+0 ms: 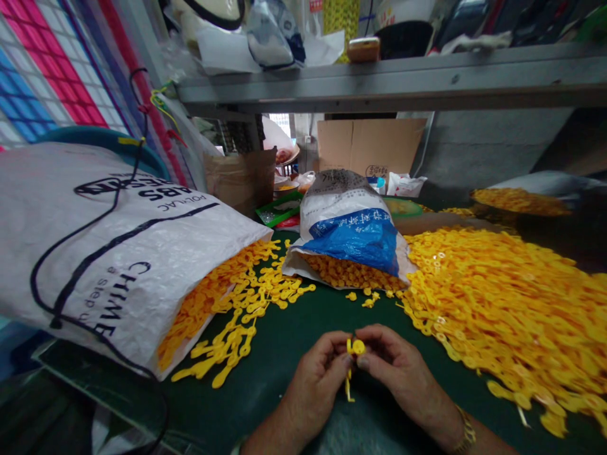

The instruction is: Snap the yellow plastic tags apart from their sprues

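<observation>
Head view: the left hand (315, 385) and right hand (396, 373) are closed in a pinch grip on one yellow plastic tag (355, 347), held just above the green worktop (270, 360). A narrow yellow strip (349, 385) hangs below the fingers of the left hand. A metal wristwatch (465, 433) is fitted to the right wrist.

Loose yellow tags form a large heap (502, 303) to the right of the hands, reaching close to the right forearm. A white woven sack (114, 253) lies on its side at left, with tags spilling from its mouth toward the hands. A second sack with a blue panel (348, 237) lies ahead, also spilling tags. A black cable (57, 284) crosses the white sack.

A grey metal shelf (389, 82) spans the upper view and blocks the area behind it. A cardboard box (370, 145) stands beyond the worktop, beneath the shelf.
</observation>
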A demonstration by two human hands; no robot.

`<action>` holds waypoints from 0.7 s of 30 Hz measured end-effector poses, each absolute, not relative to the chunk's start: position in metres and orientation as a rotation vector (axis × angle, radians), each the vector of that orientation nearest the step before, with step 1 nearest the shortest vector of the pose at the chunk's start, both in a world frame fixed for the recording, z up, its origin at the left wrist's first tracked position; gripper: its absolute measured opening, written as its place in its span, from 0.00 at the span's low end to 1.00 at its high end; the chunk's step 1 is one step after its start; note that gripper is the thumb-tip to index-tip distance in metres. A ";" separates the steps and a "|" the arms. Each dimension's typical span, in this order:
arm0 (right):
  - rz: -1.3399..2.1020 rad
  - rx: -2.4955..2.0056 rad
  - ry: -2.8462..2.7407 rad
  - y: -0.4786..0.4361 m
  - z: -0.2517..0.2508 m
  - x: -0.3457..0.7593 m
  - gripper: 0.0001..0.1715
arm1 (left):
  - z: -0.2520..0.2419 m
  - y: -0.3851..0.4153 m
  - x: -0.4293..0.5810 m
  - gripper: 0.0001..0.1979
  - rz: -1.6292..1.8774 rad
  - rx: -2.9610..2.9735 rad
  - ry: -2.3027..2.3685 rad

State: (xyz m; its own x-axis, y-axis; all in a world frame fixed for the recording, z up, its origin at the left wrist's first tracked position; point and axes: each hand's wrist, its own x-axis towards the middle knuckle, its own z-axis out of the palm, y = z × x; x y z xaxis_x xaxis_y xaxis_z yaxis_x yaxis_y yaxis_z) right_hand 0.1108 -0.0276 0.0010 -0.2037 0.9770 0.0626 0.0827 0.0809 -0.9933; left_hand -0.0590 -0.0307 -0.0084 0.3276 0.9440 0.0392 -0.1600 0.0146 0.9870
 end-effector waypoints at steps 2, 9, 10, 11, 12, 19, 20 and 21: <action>1.288 -1.102 -1.392 -0.027 -0.002 0.112 0.12 | -0.007 -0.033 -0.059 0.11 1.026 1.317 0.859; 1.380 -1.114 -1.319 -0.023 0.000 0.116 0.15 | -0.004 -0.032 -0.060 0.12 1.040 1.247 0.803; 1.399 -1.113 -1.313 -0.023 0.001 0.116 0.16 | -0.004 -0.031 -0.060 0.12 1.040 1.194 0.793; 1.404 -1.108 -1.322 -0.022 0.001 0.116 0.16 | -0.004 -0.030 -0.060 0.12 1.039 1.144 0.780; 1.396 -1.100 -1.343 -0.022 0.002 0.116 0.15 | -0.004 -0.030 -0.060 0.12 1.036 1.101 0.766; 1.161 -1.126 -1.555 -0.026 0.006 0.116 0.11 | -0.007 -0.025 -0.059 0.14 1.012 0.904 0.714; 1.099 -1.140 -1.594 -0.026 0.006 0.116 0.10 | -0.008 -0.025 -0.060 0.14 0.998 0.877 0.720; 1.035 -1.150 -1.631 -0.026 0.007 0.116 0.10 | -0.008 -0.024 -0.060 0.15 0.983 0.856 0.722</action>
